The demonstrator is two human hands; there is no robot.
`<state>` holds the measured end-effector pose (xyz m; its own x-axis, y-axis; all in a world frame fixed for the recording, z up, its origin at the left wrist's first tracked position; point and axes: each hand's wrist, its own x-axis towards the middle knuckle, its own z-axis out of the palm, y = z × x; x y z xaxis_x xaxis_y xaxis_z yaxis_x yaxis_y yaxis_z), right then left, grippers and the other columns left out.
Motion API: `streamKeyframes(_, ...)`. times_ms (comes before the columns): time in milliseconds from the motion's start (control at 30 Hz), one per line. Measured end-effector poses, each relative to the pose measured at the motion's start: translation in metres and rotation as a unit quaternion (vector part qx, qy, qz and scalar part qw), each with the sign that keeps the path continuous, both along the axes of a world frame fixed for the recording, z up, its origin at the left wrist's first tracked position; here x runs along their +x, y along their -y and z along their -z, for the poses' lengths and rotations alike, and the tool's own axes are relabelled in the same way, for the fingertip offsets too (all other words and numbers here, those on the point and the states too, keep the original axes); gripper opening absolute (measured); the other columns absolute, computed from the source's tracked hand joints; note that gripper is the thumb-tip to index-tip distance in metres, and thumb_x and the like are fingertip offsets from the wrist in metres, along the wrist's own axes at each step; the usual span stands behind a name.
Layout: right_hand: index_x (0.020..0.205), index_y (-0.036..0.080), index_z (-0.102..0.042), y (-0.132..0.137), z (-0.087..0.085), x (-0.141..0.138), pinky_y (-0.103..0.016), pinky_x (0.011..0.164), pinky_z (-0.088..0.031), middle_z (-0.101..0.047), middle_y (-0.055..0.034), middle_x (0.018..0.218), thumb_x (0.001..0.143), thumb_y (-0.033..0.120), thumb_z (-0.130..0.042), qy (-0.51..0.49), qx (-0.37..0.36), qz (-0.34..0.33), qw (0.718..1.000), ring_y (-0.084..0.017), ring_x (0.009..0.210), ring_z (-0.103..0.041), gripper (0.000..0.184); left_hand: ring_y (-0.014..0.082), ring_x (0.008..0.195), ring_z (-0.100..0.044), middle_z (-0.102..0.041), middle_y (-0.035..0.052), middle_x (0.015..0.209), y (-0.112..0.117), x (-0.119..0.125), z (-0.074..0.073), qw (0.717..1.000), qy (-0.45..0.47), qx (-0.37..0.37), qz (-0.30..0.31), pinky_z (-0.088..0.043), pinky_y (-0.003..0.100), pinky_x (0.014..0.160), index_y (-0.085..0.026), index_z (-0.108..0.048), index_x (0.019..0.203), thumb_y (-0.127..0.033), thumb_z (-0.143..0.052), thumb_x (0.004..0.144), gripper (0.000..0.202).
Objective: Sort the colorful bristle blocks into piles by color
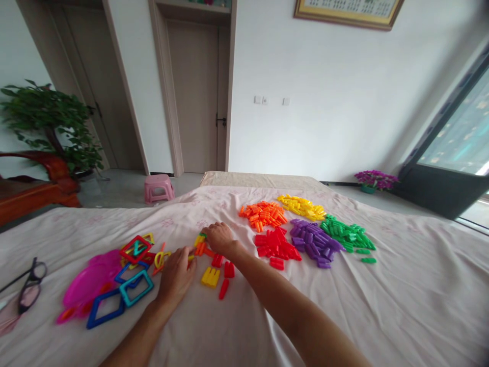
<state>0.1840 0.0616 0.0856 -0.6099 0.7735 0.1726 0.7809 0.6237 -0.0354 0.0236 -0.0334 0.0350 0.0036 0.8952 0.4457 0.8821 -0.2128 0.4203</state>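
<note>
My left hand (178, 278) is closed, with a yellow plastic block (191, 258) showing between its thumb and fingers. My right hand (220, 237) reaches across the cloth, fingers bent down and closed over a small green block (204, 234), mostly hidden by the fingertips. Beside that hand lie a yellow block (199, 240) and orange blocks (200, 250). Closer to me, between the forearms, are a wider yellow block (210, 277), red blocks (229, 269) and a single red stick-like piece (224, 289).
Sorted piles stand to the right: orange (263, 214), red (277, 244), yellow (302, 208), purple (314, 241) and green (347, 232). On the left are a magenta plastic tray (82, 283), coloured frames such as a dark blue one (91, 312), and eyeglasses (33, 283). A wrinkled pale cloth (401, 306) covers the table.
</note>
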Motion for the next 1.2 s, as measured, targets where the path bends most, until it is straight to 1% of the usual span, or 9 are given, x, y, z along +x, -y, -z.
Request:
streamKeyframes(167, 0.118, 0.022, -0.066, 0.009, -0.003, 0.018, -0.033, 0.091, -0.042, -0.072, -0.0082, 0.108, 0.091, 0.017, -0.053, -0.043, 0.015, -0.002, 0.999, -0.022, 0.103, -0.062, 0.031, 0.0235, 0.106, -0.065, -0.071, 0.0117, 0.106, -0.001, -0.002, 0.003, 1.000, -0.002, 0.004, 0.006, -0.046, 0.039, 0.097, -0.014, -0.061, 0.110, -0.020, -0.047, 0.090, 0.025)
streamKeyframes(267, 0.119, 0.024, -0.066, 0.014, -0.009, 0.050, -0.030, 0.089, -0.043, -0.072, -0.0054, 0.110, 0.092, 0.018, -0.052, -0.111, 0.028, 0.030, 0.993, -0.021, 0.102, -0.063, 0.031, 0.0245, 0.107, -0.064, -0.070, 0.0114, 0.108, -0.002, -0.003, 0.005, 1.000, -0.003, -0.003, 0.014, -0.046, 0.040, 0.096, -0.014, -0.060, 0.110, -0.022, -0.045, 0.090, 0.026)
streamKeyframes(400, 0.125, 0.023, -0.062, 0.017, -0.021, 0.126, -0.026, 0.087, -0.045, -0.071, -0.0050, 0.117, 0.093, 0.022, -0.053, -0.185, 0.043, 0.100, 0.977, -0.019, 0.102, -0.065, 0.033, 0.0264, 0.106, -0.064, -0.071, 0.0111, 0.109, -0.003, -0.005, 0.010, 1.000, -0.009, 0.008, 0.028, -0.047, 0.042, 0.096, -0.015, -0.060, 0.110, -0.025, -0.044, 0.090, 0.027)
streamKeyframes(533, 0.126, 0.022, -0.064, 0.019, -0.037, 0.223, -0.030, 0.089, -0.046, -0.071, -0.0071, 0.118, 0.093, 0.025, -0.053, -0.162, 0.093, 0.256, 0.949, -0.023, 0.106, -0.065, 0.034, 0.0264, 0.105, -0.065, -0.071, 0.0107, 0.108, -0.007, -0.007, 0.017, 0.999, -0.011, 0.020, 0.037, -0.047, 0.042, 0.096, -0.017, -0.060, 0.110, -0.028, -0.044, 0.090, 0.027)
streamKeyframes(700, 0.130, 0.024, -0.062, 0.020, -0.055, 0.336, -0.034, 0.083, -0.047, -0.072, -0.0107, 0.115, 0.091, 0.029, -0.054, -0.091, 0.125, 0.445, 0.882, -0.027, 0.103, -0.067, 0.040, 0.0256, 0.105, -0.065, -0.071, 0.0109, 0.111, -0.007, -0.006, 0.016, 0.999, -0.021, 0.020, 0.033, -0.047, 0.040, 0.096, -0.016, -0.060, 0.112, -0.027, -0.045, 0.090, 0.029)
streamKeyframes(833, 0.135, 0.019, -0.059, 0.022, -0.058, 0.393, -0.040, 0.087, -0.046, -0.068, -0.0164, 0.123, 0.090, 0.033, -0.055, -0.076, 0.130, 0.549, 0.822, -0.032, 0.111, -0.063, 0.047, 0.0245, 0.107, -0.065, -0.070, 0.0109, 0.113, -0.004, -0.002, 0.008, 0.999, -0.039, 0.011, 0.032, -0.047, 0.039, 0.095, -0.015, -0.060, 0.121, -0.024, -0.043, 0.091, 0.035)
streamKeyframes(900, 0.134, 0.019, -0.060, 0.021, -0.056, 0.395, -0.042, 0.091, -0.045, -0.066, -0.0164, 0.127, 0.090, 0.033, -0.055, -0.076, 0.147, 0.549, 0.819, -0.033, 0.116, -0.060, 0.046, 0.0241, 0.106, -0.065, -0.070, 0.0103, 0.113, -0.002, 0.000, 0.004, 0.998, -0.055, 0.013, 0.030, -0.048, 0.038, 0.095, -0.017, -0.062, 0.122, -0.022, -0.044, 0.091, 0.036)
streamKeyframes(967, 0.128, 0.021, -0.065, 0.020, -0.053, 0.375, -0.041, 0.095, -0.045, -0.066, -0.0132, 0.127, 0.092, 0.030, -0.053, -0.090, 0.155, 0.506, 0.844, -0.031, 0.117, -0.059, 0.040, 0.0243, 0.105, -0.065, -0.070, 0.0100, 0.113, -0.002, 0.001, 0.003, 0.997, -0.069, 0.018, 0.028, -0.048, 0.039, 0.094, -0.019, -0.064, 0.120, -0.021, -0.046, 0.090, 0.035)
streamKeyframes(1200, 0.115, 0.023, -0.071, 0.021, -0.036, 0.203, -0.030, 0.098, -0.045, -0.072, -0.0048, 0.117, 0.090, 0.017, -0.052, -0.169, 0.045, 0.171, 0.970, -0.020, 0.111, -0.063, 0.032, 0.0226, 0.107, -0.064, -0.070, 0.0079, 0.112, -0.001, 0.002, 0.003, 0.997, -0.048, 0.012, 0.054, -0.047, 0.039, 0.097, -0.019, -0.064, 0.118, -0.016, -0.047, 0.089, 0.034)
